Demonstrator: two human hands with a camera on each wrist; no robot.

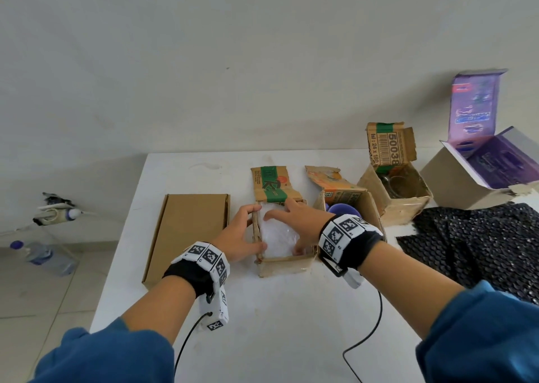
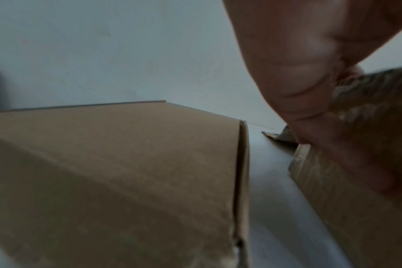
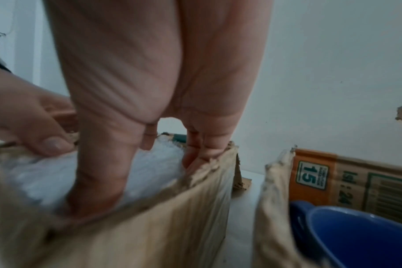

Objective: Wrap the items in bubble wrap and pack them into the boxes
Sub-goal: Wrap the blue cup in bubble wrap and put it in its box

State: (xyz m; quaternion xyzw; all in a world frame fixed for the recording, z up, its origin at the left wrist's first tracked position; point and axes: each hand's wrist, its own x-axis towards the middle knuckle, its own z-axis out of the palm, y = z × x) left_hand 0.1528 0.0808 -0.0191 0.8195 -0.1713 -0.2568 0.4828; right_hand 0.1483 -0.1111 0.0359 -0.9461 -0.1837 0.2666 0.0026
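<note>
A small open cardboard box (image 1: 287, 264) stands mid-table with a white bubble-wrapped item (image 1: 278, 238) inside it. My left hand (image 1: 248, 231) grips the box's left wall (image 2: 347, 208), thumb over the rim. My right hand (image 1: 291, 228) reaches into the box. Its thumb (image 3: 99, 181) goes down at the near end of the bundle (image 3: 34, 181) and its fingers (image 3: 202, 150) at the far end, holding the bundle between them. What is inside the wrap is hidden.
Left of the box lies a flat closed brown box (image 1: 186, 234). To the right stand an open box (image 1: 367, 204) with a blue cup (image 3: 356, 235), one with a glass bowl (image 1: 404, 186), and a purple-lined box (image 1: 481, 175). A black bubble-wrap sheet (image 1: 472, 239) covers the table's right side.
</note>
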